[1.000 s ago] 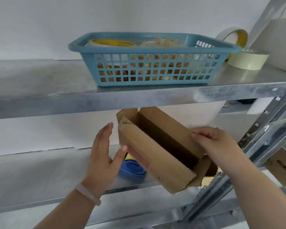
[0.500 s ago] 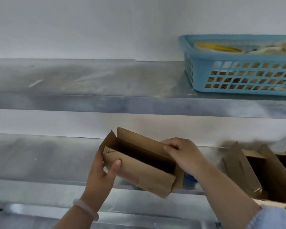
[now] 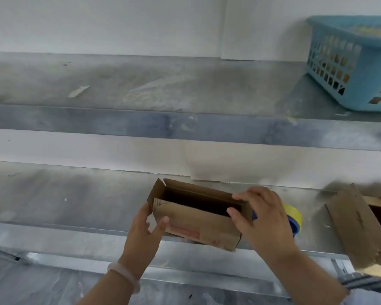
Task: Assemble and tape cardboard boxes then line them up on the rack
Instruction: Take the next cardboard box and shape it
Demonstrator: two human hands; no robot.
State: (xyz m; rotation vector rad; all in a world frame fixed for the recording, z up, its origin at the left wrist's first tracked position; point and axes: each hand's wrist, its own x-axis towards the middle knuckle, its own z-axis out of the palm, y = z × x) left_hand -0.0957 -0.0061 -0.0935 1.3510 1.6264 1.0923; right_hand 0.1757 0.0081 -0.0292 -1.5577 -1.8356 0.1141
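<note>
Far left: bare stretch of lower shelf (image 3: 64, 201), lots of room to slide. Left grip (image 3: 144, 225) wrapped on left end of box (image 3: 196, 223), thumb on front face, fingers behind the end flap. Box open-top with flaps up, at the shelf's front lip, near bottom corner past it; resting or only held, can't tell. Right grip (image 3: 262, 219) pinching the right end, fingertips hooked over the rim. Just behind that, tape (image 3: 294, 216) on the shelf; touching the box or not, hidden. Further right: second box (image 3: 356, 227), also open, well apart, jutting past the lip. Top right: basket (image 3: 350, 69) on upper shelf (image 3: 119, 84).

Step, as judged: setting an assembled box on the rack. Not closed on top; no tape strip visible from here. Next: push back off the lip, square to the front edge, line up with second box. Watch the upper shelf's beam overhead and the tape on the right. Free room mainly left and rearward.
</note>
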